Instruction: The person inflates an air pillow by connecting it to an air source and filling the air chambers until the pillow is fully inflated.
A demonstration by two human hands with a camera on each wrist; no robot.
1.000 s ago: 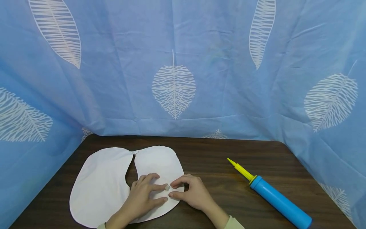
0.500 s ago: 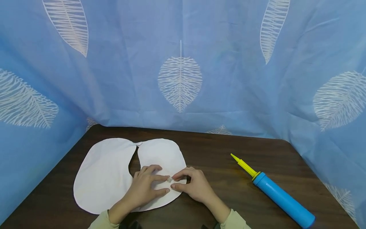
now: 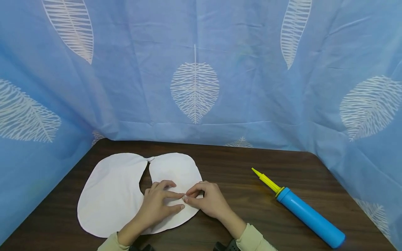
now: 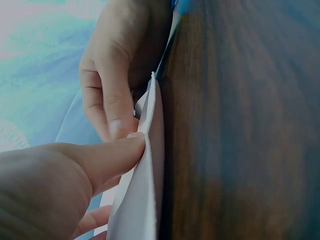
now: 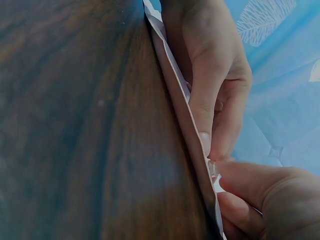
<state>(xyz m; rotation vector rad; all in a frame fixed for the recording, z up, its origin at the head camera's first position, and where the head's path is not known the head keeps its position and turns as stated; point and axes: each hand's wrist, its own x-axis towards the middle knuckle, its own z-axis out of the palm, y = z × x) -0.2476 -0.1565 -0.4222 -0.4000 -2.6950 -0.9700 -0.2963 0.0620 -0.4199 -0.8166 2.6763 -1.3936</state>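
Note:
A flat, white, U-shaped inflatable neck pillow (image 3: 110, 191) lies on the dark wooden table, its rounded ends towards the person. On its right arm sits a small clear air valve (image 5: 213, 169), mostly covered by fingers in the head view. My right hand (image 3: 213, 200) pinches this valve between thumb and index finger. My left hand (image 3: 157, 204) rests on the pillow just left of it, fingers spread, with the index fingertip right beside the valve. Low over the surface, the left wrist view shows the left thumb (image 4: 117, 156) pressing the white sheet near the right fingertips.
A blue hand pump (image 3: 311, 216) with a yellow nozzle (image 3: 267, 181) lies at the right, its tip angled to the far left. Blue curtains (image 3: 245, 87) with white leaf prints surround the table's back and sides. Bare wood (image 3: 226, 164) separates pillow and pump.
My right thumb and index finger have closed together on the valve, hiding most of it. The left hand stays in place. The head view has shifted slightly; pillow and pump lie as before.

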